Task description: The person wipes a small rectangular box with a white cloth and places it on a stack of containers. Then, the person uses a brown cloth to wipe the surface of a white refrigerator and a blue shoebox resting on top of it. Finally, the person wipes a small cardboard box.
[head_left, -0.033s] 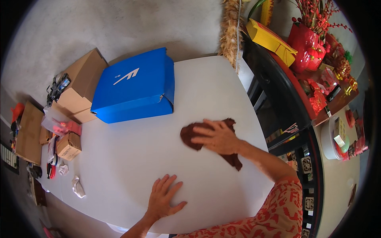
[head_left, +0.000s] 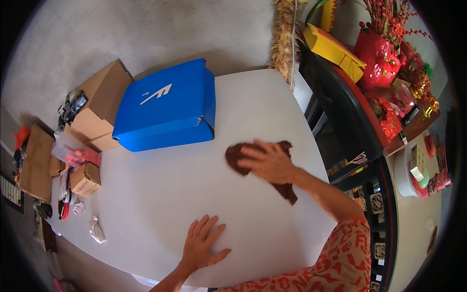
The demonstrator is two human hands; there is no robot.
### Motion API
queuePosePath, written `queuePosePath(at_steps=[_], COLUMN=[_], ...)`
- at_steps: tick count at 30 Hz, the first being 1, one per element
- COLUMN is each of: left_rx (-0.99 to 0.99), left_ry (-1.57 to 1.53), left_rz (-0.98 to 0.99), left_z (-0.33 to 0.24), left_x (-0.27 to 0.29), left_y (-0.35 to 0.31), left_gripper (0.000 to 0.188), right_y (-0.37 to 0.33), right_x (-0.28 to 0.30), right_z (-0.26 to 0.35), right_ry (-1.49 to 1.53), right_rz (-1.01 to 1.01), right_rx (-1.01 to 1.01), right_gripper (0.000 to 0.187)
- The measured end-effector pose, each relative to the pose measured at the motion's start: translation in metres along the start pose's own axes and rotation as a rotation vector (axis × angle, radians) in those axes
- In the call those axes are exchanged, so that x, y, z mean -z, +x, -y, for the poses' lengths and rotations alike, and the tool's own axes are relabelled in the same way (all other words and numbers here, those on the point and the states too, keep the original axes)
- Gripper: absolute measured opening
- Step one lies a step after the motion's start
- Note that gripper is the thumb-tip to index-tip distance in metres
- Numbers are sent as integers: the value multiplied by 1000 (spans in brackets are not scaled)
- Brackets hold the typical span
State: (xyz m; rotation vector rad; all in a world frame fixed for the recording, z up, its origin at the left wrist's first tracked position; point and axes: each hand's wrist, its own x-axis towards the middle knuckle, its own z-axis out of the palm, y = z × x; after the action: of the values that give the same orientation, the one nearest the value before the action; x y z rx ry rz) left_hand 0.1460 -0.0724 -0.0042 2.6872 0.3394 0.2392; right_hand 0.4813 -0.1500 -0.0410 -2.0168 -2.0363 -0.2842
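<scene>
Beneath the right fingers [head_left: 253, 153] lies brown cloth [head_left: 235, 157].

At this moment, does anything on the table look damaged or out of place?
The blue box seems damaged: a pale tear or scuff marks its near right corner. Two crumpled white pieces, perhaps tissue, lie loose toward the left end of the table, like litter. The brown cloth under the right hand looks ordinary.

Soft light — faint shadows on white table [head_left: 262, 112] — fisheye bend, black corners.
</scene>
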Motion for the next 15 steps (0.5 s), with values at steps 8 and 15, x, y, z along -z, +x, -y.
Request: queuePosePath(at_steps=[8, 15], left_rx=[27, 74], left_ry=[2, -37], left_rz=[67, 103], left_z=[1, 3], left_x=[0, 4], left_y=[1, 6], left_gripper=[67, 65], right_y=[70, 147], right_x=[-25, -48], right_z=[-139, -197], right_ry=[-121, -12], right_rz=[95, 122], right_rx=[-715, -932], right_gripper=[49, 53])
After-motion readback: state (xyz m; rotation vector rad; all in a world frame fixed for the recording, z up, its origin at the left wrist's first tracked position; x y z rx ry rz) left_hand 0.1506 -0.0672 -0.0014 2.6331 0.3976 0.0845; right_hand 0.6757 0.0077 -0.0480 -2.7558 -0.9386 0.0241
